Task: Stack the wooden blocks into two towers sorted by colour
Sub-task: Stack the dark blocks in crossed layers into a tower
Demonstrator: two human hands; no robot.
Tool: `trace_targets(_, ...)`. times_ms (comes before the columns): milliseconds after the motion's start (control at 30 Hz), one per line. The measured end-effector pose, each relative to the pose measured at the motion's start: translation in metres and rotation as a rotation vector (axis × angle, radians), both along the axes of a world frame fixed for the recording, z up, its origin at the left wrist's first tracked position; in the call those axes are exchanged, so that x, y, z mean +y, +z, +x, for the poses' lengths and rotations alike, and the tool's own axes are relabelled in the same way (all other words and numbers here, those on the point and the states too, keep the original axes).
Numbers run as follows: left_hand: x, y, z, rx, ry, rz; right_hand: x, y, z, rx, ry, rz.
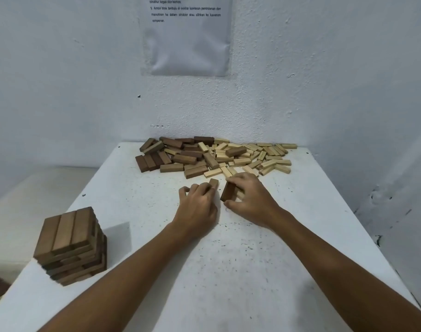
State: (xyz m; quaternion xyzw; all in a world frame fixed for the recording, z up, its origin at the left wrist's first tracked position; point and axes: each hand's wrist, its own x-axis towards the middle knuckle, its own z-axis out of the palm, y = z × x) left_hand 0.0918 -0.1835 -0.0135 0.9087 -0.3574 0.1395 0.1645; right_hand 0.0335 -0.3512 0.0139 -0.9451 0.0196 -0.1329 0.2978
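— On the white speckled table (228, 259), where are the hands?
— Right hand (251, 200) grips a dark brown wooden block (228, 192); left hand (197, 203) curls over another brown block (213, 182).
— And the towers?
— One dark brown block tower (70, 245) stands near left; the mixed heap of loose blocks (214, 156) lies by the wall.

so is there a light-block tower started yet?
No: only the dark tower stands at the table's near left; the light blocks all lie loose in the pile by the wall.

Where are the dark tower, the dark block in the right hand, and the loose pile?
dark tower (68, 232), head view, on its top layer.
dark block (228, 191), head view, on its side face, gripped by the right hand (250, 200).
loose pile (214, 156), head view, near its middle.
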Motion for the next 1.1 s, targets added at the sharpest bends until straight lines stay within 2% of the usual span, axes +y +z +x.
trace_targets(167, 0.023, 0.007, -0.023, 0.011, -0.024, -0.007, 0.015, 0.002, -0.011, 0.124, 0.053, -0.061)
trace_targets(267, 0.036, 0.005, -0.031, -0.044, -0.042, 0.005, 0.023, 0.007, -0.012, 0.190, 0.124, -0.093)
trace_targets(367, 0.043, 0.005, -0.034, -0.089, -0.078, -0.055, 0.027, 0.014, -0.011, 0.223, 0.199, 0.053)
trace_targets(433, 0.046, 0.009, -0.034, -0.069, -0.116, -0.097, 0.028, 0.013, -0.006, 0.194, 0.177, 0.209)
trace_targets(467, 0.047, 0.010, -0.032, -0.037, -0.138, -0.115, 0.028, 0.011, 0.000, 0.155, 0.143, 0.223)
trace_targets(567, 0.052, 0.011, -0.025, 0.053, -0.200, -0.090, 0.024, 0.006, 0.027, 0.061, 0.068, 0.135)
trace_targets(733, 0.054, 0.001, -0.016, 0.206, -0.310, 0.073, 0.023, 0.006, 0.068, 0.058, 0.030, -0.064)
trace_targets(867, 0.053, -0.008, -0.016, 0.242, -0.303, 0.110, 0.029, 0.006, 0.097, -0.006, -0.176, -0.199)
trace_targets(933, 0.053, -0.009, -0.016, 0.239, -0.302, 0.103, 0.030, 0.003, 0.108, 0.022, -0.270, -0.225)
trace_targets(1100, 0.054, -0.009, -0.014, 0.246, -0.304, 0.092, 0.030, -0.004, 0.109, -0.031, -0.332, -0.256)
